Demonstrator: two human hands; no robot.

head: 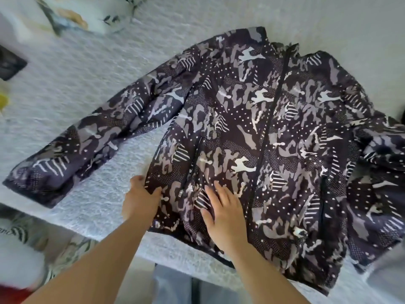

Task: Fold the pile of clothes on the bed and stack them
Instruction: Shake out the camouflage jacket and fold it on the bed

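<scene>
The camouflage jacket (252,137) lies spread front-up on the bed (92,69). The left hand (140,200) pinches its side edge between thumb and fingers. The right hand (223,218) rests beside it, its straight fingers flat on the fabric.

I see the bed (92,69) covered with a pale, fluffy blanket. On it a dark camouflage jacket (263,137) lies spread flat, front side up, one sleeve stretched to the left. At the far left lies a light patterned cloth (98,16).

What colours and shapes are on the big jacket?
The jacket is black with grey and white camouflage blotches, dots and stripes, seen best in the head view.
</scene>
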